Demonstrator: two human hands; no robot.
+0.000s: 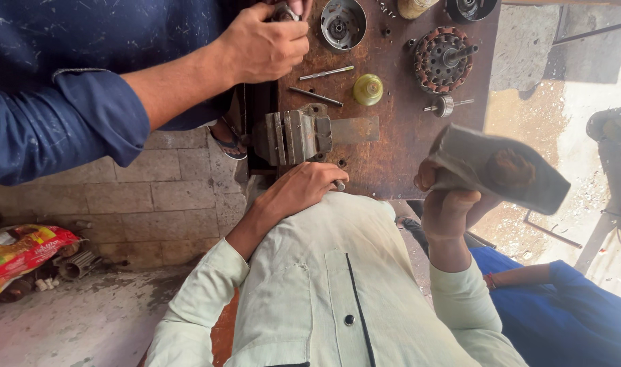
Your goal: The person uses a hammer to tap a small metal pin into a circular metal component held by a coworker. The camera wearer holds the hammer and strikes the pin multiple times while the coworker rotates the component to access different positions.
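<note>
A rusty brown metal tabletop (399,163) stands over a dusty concrete floor beside a pale brick wall. On it are a grey bench vise (293,137), a brass-coloured cap (368,90), two steel pins and a copper-wound motor core (441,60). The right hand (450,197) has its grip closed around a grey cloth-wrapped piece (497,168), raised just off the tabletop's near edge. The left hand (304,190) rests curled at that edge below the vise; whether it holds anything cannot be told. Another person's hand (266,44) works opposite.
</note>
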